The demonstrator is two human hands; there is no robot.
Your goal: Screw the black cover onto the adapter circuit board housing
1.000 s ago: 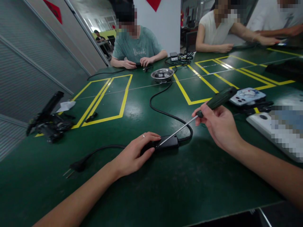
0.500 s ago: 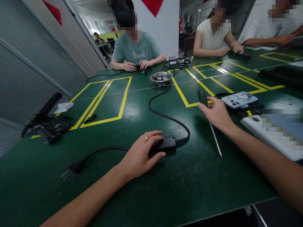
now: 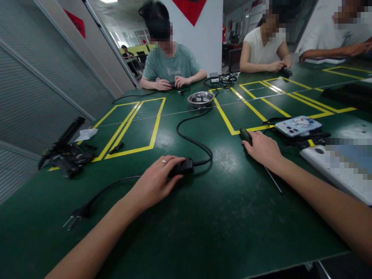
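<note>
My left hand [image 3: 158, 180] is closed around a black power adapter [image 3: 186, 166], thumb on the near side and fingers over the top. From its left end a cord runs to a two-pin plug [image 3: 81, 212] near the table's left front. Out of the other end a black cable [image 3: 193, 139] curves back toward a shiny metal bowl [image 3: 201, 99] holding small parts. To the right, my right hand [image 3: 265, 149] grips a screwdriver [image 3: 246, 135] by its dark green handle. The metal shaft points toward me, low over the table, partly hidden under the hand.
At right lie a phone [image 3: 298, 126] and a white device [image 3: 334, 170]. Black parts [image 3: 66, 155] are piled at left beside white paper [image 3: 86, 134]. Yellow tape [image 3: 130, 153] marks the green table. Coiled cables [image 3: 225, 80] lie at the back, where people sit working.
My left hand has slid the adapter left, and its plug has shifted left too. My right hand has lowered the screwdriver toward the table, its tip swinging right.
</note>
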